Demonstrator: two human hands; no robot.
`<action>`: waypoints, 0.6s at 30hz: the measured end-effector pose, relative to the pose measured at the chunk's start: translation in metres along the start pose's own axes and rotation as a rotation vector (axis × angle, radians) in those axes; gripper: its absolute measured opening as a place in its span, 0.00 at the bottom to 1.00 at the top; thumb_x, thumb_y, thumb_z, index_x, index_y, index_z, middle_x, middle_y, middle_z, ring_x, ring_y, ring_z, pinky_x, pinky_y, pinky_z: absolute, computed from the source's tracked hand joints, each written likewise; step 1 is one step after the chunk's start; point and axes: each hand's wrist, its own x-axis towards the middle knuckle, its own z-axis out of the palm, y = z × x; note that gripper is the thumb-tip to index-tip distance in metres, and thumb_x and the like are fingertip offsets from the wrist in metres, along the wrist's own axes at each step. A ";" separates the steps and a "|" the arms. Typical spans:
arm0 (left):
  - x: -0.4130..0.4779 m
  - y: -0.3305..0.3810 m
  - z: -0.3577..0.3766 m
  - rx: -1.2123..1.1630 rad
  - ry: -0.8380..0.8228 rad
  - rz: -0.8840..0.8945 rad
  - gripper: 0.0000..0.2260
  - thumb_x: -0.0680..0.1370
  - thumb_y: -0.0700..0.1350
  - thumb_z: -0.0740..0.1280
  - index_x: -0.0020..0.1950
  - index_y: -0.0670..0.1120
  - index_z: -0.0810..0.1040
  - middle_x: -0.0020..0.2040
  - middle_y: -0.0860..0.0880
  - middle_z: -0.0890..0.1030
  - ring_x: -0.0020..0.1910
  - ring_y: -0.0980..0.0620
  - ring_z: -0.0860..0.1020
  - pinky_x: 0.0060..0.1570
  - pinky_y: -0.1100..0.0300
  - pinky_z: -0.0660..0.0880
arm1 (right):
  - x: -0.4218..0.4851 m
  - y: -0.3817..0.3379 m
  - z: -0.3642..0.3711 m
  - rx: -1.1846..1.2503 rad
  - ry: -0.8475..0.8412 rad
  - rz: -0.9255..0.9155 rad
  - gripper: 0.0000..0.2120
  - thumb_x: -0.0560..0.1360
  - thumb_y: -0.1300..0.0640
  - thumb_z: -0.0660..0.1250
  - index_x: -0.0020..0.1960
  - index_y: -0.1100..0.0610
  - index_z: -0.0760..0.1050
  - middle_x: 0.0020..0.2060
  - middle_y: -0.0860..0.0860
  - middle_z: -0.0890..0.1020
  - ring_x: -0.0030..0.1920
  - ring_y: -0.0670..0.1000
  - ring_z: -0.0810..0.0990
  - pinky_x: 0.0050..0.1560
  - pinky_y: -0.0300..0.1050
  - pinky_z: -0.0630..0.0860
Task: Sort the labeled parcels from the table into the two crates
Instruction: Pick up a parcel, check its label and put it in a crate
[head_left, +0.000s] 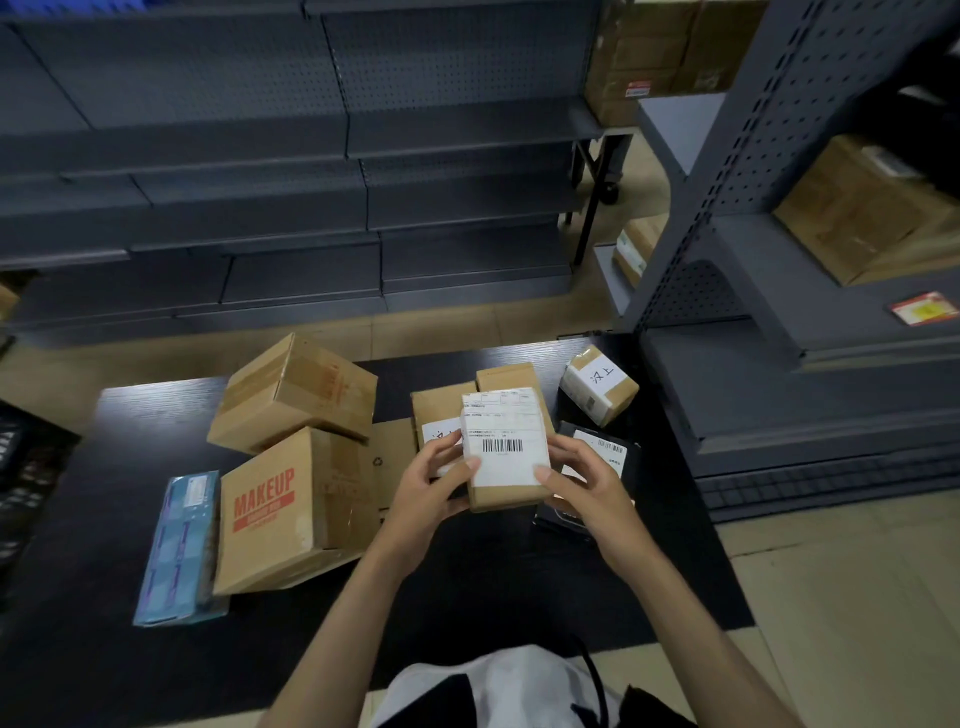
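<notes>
- The small brown cardboard parcel (506, 457) you have up close is matt, with a smooth white paper label over most of its top face.
- Your big brown cardboard box printed MAKEUP (291, 509) is matt and a little scuffed, and the clear tape on it looks slick.
- The flat blue box (179, 545) to your left looks glossy, like film wrap.
- The small taped cardboard cube (597, 387) shines where tape covers it.
- Your dark worktop (156, 415) is smooth with a faint sheen.
- The grey perforated metal shelving (311, 104) facing you has a matt painted finish.

Small brown parcel (506, 457) with barcode label between left hand (434, 486) and right hand (587, 483), above black table (156, 415).
</notes>
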 end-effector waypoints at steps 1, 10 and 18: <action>0.000 0.000 0.001 -0.005 0.004 0.006 0.21 0.78 0.48 0.74 0.71 0.53 0.77 0.69 0.50 0.81 0.65 0.51 0.81 0.56 0.51 0.83 | 0.000 0.000 0.000 -0.009 -0.014 0.002 0.20 0.79 0.55 0.73 0.69 0.47 0.76 0.63 0.45 0.83 0.64 0.48 0.82 0.60 0.51 0.83; -0.001 -0.005 -0.002 0.046 -0.115 -0.081 0.35 0.76 0.51 0.78 0.79 0.61 0.66 0.70 0.50 0.78 0.68 0.46 0.79 0.63 0.44 0.81 | -0.003 -0.001 -0.001 -0.023 -0.004 -0.029 0.21 0.79 0.55 0.73 0.70 0.43 0.76 0.64 0.43 0.82 0.64 0.48 0.81 0.59 0.53 0.83; -0.002 -0.016 0.008 0.207 0.015 0.021 0.41 0.71 0.55 0.82 0.79 0.63 0.64 0.70 0.54 0.76 0.65 0.50 0.80 0.59 0.49 0.83 | 0.001 0.007 0.001 -0.082 0.044 -0.064 0.20 0.80 0.62 0.70 0.68 0.44 0.78 0.61 0.42 0.83 0.63 0.46 0.82 0.55 0.44 0.82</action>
